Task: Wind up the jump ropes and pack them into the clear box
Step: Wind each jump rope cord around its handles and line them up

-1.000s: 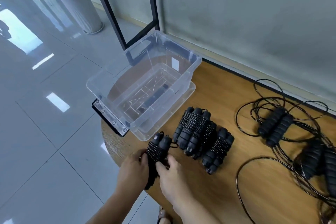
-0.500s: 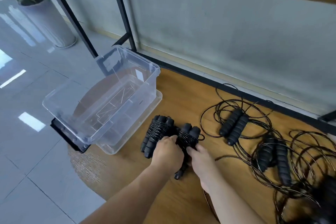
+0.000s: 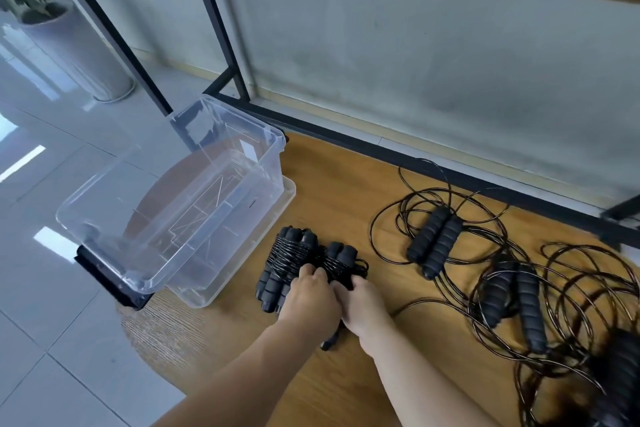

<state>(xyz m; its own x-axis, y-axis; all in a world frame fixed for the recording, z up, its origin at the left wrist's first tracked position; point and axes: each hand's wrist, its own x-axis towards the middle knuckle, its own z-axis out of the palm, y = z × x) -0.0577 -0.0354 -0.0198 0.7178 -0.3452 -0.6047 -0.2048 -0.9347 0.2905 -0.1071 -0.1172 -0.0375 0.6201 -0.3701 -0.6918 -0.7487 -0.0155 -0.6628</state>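
Wooden table (image 3: 346,191): we hold both hands, left (image 3: 308,302) and right (image 3: 363,302), curled on wound jump ropes (image 3: 298,253) just right of the clear box (image 3: 173,211); loose ropes (image 3: 502,274) lie farther right.

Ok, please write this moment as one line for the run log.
phase: gathering wound ropes | left hand: on wound bundles | right hand: on same bundles | clear box: no ropes inside | loose ropes: still unwound

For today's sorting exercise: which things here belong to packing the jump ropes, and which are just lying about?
Job: wound rope bundles, loose jump ropes, clear box, left hand, right hand.
Lying about: potted plant, black metal frame.
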